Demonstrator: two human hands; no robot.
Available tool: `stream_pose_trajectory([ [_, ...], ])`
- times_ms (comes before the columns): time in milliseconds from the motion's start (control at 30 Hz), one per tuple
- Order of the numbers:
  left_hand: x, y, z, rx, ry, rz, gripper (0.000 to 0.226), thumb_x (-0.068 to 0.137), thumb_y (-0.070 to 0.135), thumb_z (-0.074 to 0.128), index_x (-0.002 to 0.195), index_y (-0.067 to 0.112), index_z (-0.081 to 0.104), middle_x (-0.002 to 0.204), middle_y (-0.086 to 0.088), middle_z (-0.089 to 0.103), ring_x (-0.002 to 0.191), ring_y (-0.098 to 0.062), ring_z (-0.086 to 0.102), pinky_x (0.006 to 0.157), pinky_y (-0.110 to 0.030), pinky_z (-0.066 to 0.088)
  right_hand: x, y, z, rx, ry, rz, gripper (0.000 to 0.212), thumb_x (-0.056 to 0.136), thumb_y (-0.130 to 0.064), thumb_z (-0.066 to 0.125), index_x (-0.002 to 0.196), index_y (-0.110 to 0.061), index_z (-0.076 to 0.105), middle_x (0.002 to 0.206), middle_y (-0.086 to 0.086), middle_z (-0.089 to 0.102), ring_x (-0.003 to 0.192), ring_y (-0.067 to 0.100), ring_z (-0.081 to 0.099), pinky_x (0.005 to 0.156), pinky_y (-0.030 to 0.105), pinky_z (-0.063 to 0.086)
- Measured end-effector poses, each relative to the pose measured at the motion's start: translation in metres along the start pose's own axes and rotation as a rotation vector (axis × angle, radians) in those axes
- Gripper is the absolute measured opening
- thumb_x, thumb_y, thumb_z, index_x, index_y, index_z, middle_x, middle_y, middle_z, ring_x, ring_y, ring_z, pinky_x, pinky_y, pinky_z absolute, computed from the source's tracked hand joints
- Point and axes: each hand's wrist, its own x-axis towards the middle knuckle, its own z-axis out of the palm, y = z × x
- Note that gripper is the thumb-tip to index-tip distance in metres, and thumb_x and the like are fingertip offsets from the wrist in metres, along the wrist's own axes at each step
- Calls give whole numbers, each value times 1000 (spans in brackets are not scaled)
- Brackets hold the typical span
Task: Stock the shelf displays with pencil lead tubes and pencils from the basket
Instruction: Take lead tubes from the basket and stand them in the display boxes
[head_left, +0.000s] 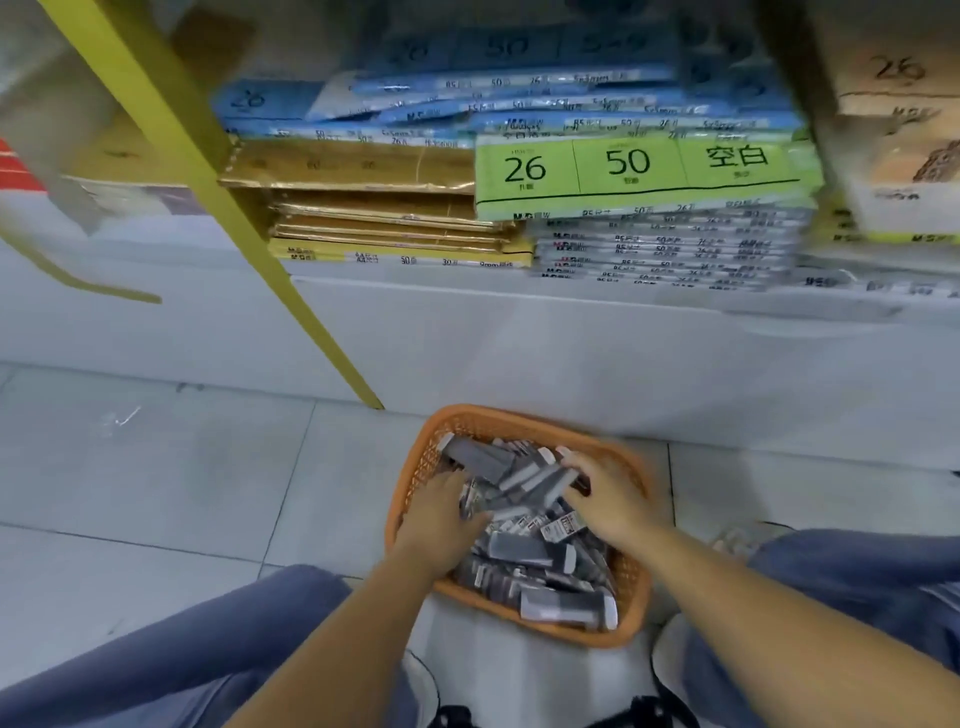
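Observation:
An orange mesh basket (415, 467) sits on the tiled floor between my knees, full of grey pencil lead tubes (524, 551) with white caps. My left hand (441, 512) reaches into the basket's left side, fingers curled down among the tubes. My right hand (605, 491) is in the upper right of the basket, its fingers curled round a bunch of grey tubes (535, 480). What the left fingers hold is hidden under the pile.
A low white shelf (519, 332) runs right behind the basket, stacked with blue, green and gold paper packs (639, 166). A yellow ladder leg (291, 270) slants down to the floor left of the basket. My knees in blue trousers flank it.

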Motion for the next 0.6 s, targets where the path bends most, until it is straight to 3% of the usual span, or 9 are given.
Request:
stream_pose_trajectory([
  [167,34,-12,8,43,32,35,60,96,37,62,150,22,41,158,1,37,144,-18,32,115,-24,19,24,5,34,-39,-10,110,63,91,-56,53,147,-43,27,147,5,29,127,23,41,106,42,40],
  [233,50,-13,10,40,11,61,61,97,31,61,152,21,37,161,1,32,148,-19,27,117,-26,12,30,3,46,-199,15,125,64,90,-66,43,147,-48,20,148,7,26,131,30,33,103,45,42],
  [333,73,-12,15,107,-101,110,63,99,29,58,156,24,31,166,1,22,153,-21,13,126,-40,8,32,3,60,-346,93,119,62,91,-69,32,148,-50,13,145,14,32,125,35,34,100,46,39],
  [433,85,-13,17,197,-147,133,64,99,32,56,156,28,27,166,2,22,152,-26,11,125,-44,8,31,6,65,-304,133,123,60,91,-65,39,147,-49,22,145,12,35,127,32,31,103,45,33],
  [600,97,-15,8,247,-67,67,59,93,36,65,147,29,44,148,-3,50,132,-30,36,110,-40,28,39,4,59,24,267,124,38,85,-51,64,120,-36,59,125,5,47,120,27,38,97,39,34],
])
